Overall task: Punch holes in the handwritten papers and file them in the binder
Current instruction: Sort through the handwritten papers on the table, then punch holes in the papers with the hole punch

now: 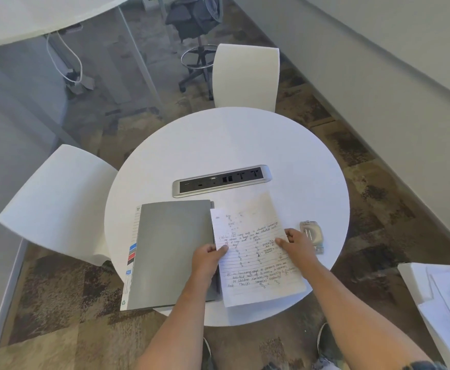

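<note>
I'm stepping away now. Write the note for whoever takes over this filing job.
Left hand and right hand: both grip the handwritten papers, one on each side edge, over the round table.
Grey binder: closed, flat on the table, left of the papers, its edge under them.
Hole punch: on the table just right of the right hand, untouched.
Done: papers picked up. No punched holes visible.
Left: punch, open binder, file.
</note>
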A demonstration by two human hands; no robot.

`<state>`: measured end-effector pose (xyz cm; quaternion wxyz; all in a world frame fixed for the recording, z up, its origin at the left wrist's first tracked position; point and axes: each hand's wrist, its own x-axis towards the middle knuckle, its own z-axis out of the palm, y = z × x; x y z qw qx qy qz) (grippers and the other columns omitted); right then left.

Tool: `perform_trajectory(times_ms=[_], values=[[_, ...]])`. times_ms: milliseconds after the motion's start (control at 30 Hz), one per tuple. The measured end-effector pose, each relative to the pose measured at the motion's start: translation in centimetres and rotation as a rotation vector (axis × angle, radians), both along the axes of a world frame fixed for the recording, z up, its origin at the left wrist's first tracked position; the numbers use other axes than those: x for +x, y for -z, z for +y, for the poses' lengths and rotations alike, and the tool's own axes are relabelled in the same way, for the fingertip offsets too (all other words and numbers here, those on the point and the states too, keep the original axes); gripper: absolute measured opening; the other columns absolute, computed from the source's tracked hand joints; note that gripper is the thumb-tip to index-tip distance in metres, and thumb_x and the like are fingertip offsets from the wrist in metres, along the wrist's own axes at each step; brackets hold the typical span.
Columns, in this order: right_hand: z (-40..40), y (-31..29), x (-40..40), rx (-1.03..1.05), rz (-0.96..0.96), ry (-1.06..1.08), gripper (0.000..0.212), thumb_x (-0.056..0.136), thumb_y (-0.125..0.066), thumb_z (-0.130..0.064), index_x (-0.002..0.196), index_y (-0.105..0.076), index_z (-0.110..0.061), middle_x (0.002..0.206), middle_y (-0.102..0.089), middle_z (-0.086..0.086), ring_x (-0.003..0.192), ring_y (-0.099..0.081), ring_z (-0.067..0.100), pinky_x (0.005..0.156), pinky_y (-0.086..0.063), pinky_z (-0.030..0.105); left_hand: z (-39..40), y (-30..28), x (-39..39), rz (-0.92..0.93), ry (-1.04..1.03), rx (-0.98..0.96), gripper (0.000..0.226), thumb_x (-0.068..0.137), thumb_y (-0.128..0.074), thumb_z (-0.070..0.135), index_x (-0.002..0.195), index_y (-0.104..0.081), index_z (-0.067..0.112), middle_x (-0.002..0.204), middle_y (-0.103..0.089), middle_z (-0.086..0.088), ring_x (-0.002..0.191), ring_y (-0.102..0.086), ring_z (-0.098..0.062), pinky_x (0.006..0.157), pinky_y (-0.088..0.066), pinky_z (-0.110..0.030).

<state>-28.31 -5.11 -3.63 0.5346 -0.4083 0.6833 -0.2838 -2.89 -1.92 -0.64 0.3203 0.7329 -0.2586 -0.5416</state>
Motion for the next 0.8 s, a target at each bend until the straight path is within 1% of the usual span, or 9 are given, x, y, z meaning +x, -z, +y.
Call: perform_trajectory(times_ms=[100,167,267,367,500,567,667,733,800], values=[[0.6,1.3,0.2,0.010,0.232,-0.099,0.026,0.099,-0.065,-0.013,0.124,-0.068,-0.006,0.089,-0.068,-0.005,0.082,-0.065,0.013,0.077,-0.058,0.033,0.5,1.4,0.0,-0.187,-0.013,0.047,0.013,0.089,-0.074,0.011,0.077,-0.074,0.015,0.083,-0.078,-0.005,0.079,-0.072,-0.025,0.075,-0.058,-0.034],[0.9,1.6,0.1,-0.003,0.350,-0.130,0.030,0.099,-0.065,-0.015,0.127,-0.068,-0.007,0.079,-0.059,-0.008,0.071,-0.055,0.008,0.063,-0.045,0.023,0.6,1.6,-0.2,-0.256,0.018,0.056,0.017,0.089,-0.072,0.010,0.074,-0.074,0.018,0.080,-0.077,-0.001,0.080,-0.073,-0.024,0.077,-0.060,-0.035],[1.0,0.7,-0.7,-0.060,0.458,-0.058,0.032,0.098,-0.067,-0.021,0.129,-0.069,-0.013,0.099,-0.070,-0.003,0.087,-0.063,0.014,0.079,-0.051,0.030,0.4,1.8,-0.5,-0.334,0.068,0.040,0.016,0.090,-0.070,0.012,0.075,-0.073,0.017,0.079,-0.075,0.002,0.078,-0.071,-0.020,0.072,-0.059,-0.032],[0.5,-0.5,-2.2,-0.183,0.535,0.168,0.024,0.096,-0.069,-0.019,0.120,-0.071,-0.015,0.112,-0.067,0.000,0.096,-0.063,0.018,0.085,-0.053,0.035,0.3,2.0,-0.6,-0.375,0.080,0.048,0.009,0.089,-0.072,0.016,0.081,-0.074,0.013,0.080,-0.074,0.003,0.075,-0.069,-0.015,0.064,-0.054,-0.026],[-0.3,-0.3,-4.7,-0.129,0.646,0.378,0.044,0.096,-0.070,-0.027,0.135,-0.063,-0.008,0.132,-0.059,0.014,0.123,-0.056,0.032,0.101,-0.051,0.049,0.1,2.3,-0.7,-0.361,0.072,0.059,0.003,0.087,-0.076,0.015,0.086,-0.073,0.015,0.085,-0.075,0.000,0.078,-0.072,-0.017,0.067,-0.054,-0.027],[-0.5,0.1,-5.4,-0.091,0.616,0.343,0.040,0.099,-0.066,-0.027,0.132,-0.066,-0.007,0.127,-0.066,0.015,0.115,-0.062,0.033,0.096,-0.054,0.047,0.1,2.6,-0.7,-0.357,0.070,0.065,0.005,0.086,-0.076,0.013,0.084,-0.073,0.016,0.085,-0.076,-0.001,0.079,-0.072,-0.018,0.069,-0.057,-0.029],[-0.5,-0.1,-5.1,-0.124,0.555,0.270,0.020,0.100,-0.060,-0.015,0.109,-0.075,-0.005,0.104,-0.075,0.016,0.087,-0.067,0.034,0.079,-0.058,0.045,-0.1,3.2,-0.7,-0.337,0.045,0.071,0.011,0.085,-0.077,0.011,0.078,-0.071,0.018,0.084,-0.076,-0.002,0.079,-0.073,-0.020,0.073,-0.061,-0.033],[-0.5,0.1,-4.7,-0.110,0.484,0.279,0.019,0.098,-0.059,-0.009,0.107,-0.072,0.003,0.098,-0.074,0.023,0.085,-0.066,0.043,0.078,-0.057,0.050,-0.2,3.4,-0.8,-0.319,0.023,0.076,0.012,0.084,-0.078,0.011,0.078,-0.071,0.018,0.083,-0.076,-0.001,0.079,-0.074,-0.020,0.076,-0.062,-0.035],[-0.7,0.2,-4.5,-0.088,0.431,0.279,0.020,0.098,-0.061,-0.009,0.109,-0.070,0.005,0.094,-0.073,0.026,0.075,-0.063,0.042,0.069,-0.055,0.045,-0.3,3.6,-0.8,-0.291,0.007,0.082,0.012,0.084,-0.078,0.010,0.077,-0.072,0.018,0.082,-0.076,0.000,0.080,-0.074,-0.021,0.079,-0.063,-0.038]])
